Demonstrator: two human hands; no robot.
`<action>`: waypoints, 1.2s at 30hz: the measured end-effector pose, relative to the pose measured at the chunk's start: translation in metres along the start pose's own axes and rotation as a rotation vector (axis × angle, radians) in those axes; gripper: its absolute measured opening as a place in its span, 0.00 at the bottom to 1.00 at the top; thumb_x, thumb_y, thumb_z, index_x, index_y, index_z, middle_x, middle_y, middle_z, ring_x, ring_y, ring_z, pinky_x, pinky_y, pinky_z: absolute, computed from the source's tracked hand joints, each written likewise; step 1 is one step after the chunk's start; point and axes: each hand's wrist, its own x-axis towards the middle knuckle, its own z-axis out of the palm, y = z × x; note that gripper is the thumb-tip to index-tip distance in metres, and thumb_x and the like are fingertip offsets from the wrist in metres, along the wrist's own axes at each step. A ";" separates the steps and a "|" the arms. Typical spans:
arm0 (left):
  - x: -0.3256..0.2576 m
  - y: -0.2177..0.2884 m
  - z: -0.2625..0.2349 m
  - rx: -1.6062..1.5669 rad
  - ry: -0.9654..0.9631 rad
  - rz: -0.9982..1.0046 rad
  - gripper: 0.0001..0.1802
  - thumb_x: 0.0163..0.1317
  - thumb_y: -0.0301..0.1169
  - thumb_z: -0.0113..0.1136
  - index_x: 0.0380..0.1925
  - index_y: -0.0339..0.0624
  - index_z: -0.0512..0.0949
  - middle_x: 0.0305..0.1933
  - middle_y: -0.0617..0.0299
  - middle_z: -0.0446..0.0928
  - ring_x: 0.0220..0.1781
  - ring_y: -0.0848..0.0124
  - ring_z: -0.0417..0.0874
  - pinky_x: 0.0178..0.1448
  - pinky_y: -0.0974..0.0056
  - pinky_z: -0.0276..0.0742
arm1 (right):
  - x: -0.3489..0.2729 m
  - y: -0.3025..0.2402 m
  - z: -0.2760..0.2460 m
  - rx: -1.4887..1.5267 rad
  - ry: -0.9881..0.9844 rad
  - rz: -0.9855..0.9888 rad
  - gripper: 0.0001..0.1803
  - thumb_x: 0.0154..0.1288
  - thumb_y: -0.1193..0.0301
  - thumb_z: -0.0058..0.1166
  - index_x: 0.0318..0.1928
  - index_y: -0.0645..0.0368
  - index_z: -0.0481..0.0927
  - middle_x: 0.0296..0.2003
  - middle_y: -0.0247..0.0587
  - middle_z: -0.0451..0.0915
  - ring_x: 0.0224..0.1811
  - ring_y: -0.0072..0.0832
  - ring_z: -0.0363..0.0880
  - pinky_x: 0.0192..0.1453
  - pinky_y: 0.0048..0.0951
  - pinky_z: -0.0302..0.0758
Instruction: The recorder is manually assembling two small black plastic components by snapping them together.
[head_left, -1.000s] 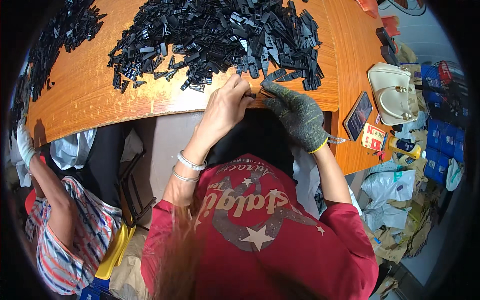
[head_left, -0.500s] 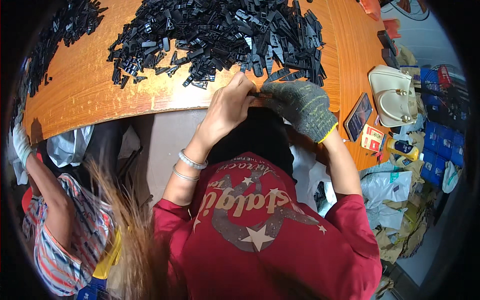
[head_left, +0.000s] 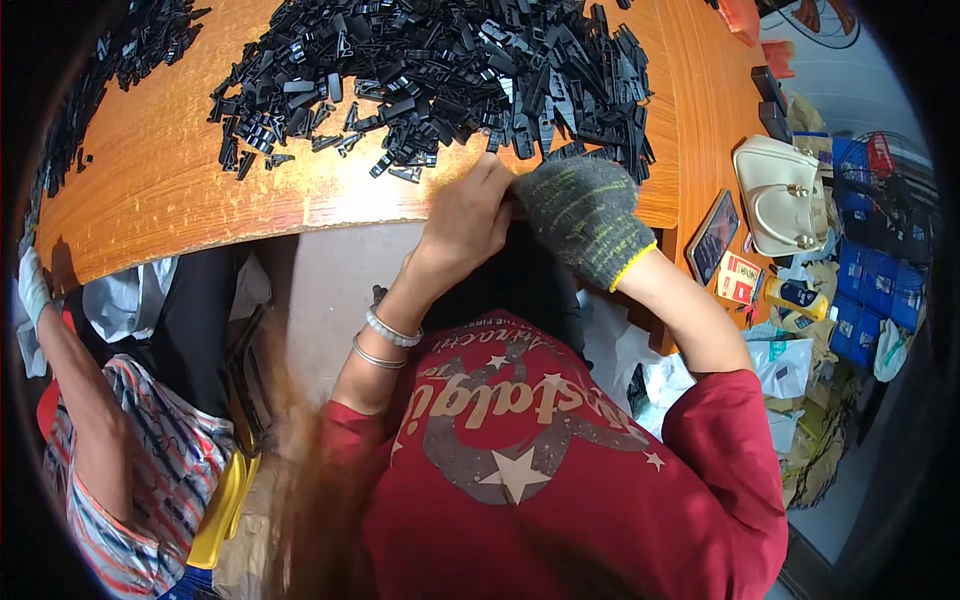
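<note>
Both my hands meet at the table's near edge, just below a heap of black plastic clips (head_left: 420, 75). My left hand (head_left: 470, 215), bare with two bracelets at the wrist, is closed, its fingers pinched together and slightly blurred. Against its fingertips sits my right hand (head_left: 585, 212) in a dark grey knitted glove with a yellow cuff, curled closed. Whatever lies between the fingers is hidden by the hands. The closest loose clips lie right above my fingertips on the orange wooden table (head_left: 330, 195).
At far left, another person's gloved hand (head_left: 35, 285) is by the table edge, near a second clip pile (head_left: 140, 50). On the right are a phone (head_left: 713, 237), a cream handbag (head_left: 783, 195), a red-and-white card (head_left: 738, 277) and a yellow bottle (head_left: 797, 297).
My right gloved hand has shifted slightly left, and its elbow has swung outward. My left hand stays close to the same spot. The other person's arm has moved a little left.
</note>
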 end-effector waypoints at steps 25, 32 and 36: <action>-0.005 0.038 -0.014 -1.108 -0.177 -0.603 0.12 0.64 0.22 0.60 0.45 0.26 0.76 0.35 0.50 0.82 0.33 0.62 0.87 0.38 0.67 0.85 | -0.076 0.001 0.013 1.384 0.229 0.425 0.17 0.63 0.81 0.51 0.53 0.62 0.81 0.41 0.40 0.85 0.40 0.21 0.82 0.42 0.24 0.77; -0.009 0.045 0.015 -0.909 -0.150 -0.512 0.07 0.64 0.24 0.61 0.35 0.30 0.75 0.26 0.55 0.80 0.20 0.71 0.82 0.22 0.73 0.77 | -0.087 0.000 0.013 1.275 0.125 0.559 0.20 0.54 0.82 0.58 0.51 0.61 0.82 0.41 0.42 0.85 0.39 0.24 0.83 0.42 0.26 0.78; -0.003 0.048 0.031 -0.580 -0.293 -0.482 0.11 0.60 0.28 0.66 0.36 0.32 0.76 0.24 0.59 0.79 0.19 0.74 0.80 0.22 0.71 0.73 | -0.119 0.010 0.015 1.110 0.245 0.526 0.14 0.60 0.74 0.57 0.47 0.62 0.82 0.38 0.41 0.84 0.37 0.26 0.82 0.40 0.26 0.78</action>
